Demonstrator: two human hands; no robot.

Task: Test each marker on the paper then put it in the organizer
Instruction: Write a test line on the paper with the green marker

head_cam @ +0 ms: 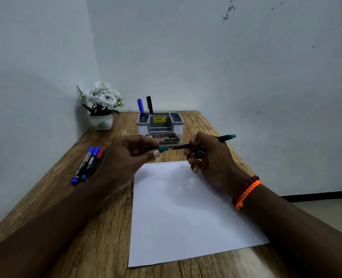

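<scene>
My right hand (208, 157) grips a thin black marker with a green end (226, 137), uncapped, its tip pointing left. My left hand (130, 155) pinches the green cap (163, 149) just left of that tip, a small gap between them. Both hands hover over the far edge of the white paper (186, 213), where faint zigzag scribbles (166, 163) run along the top. The grey-and-white organizer (160, 127) stands behind the hands, with a blue marker (140, 107) and a black marker (149, 104) upright in its left compartment.
Several capped markers (87, 164) lie in a bunch on the wooden table (97, 227) to the left of my left hand. A white flower pot (101, 109) sits in the back left corner. Walls close the left and back sides; the table's right edge drops to the floor.
</scene>
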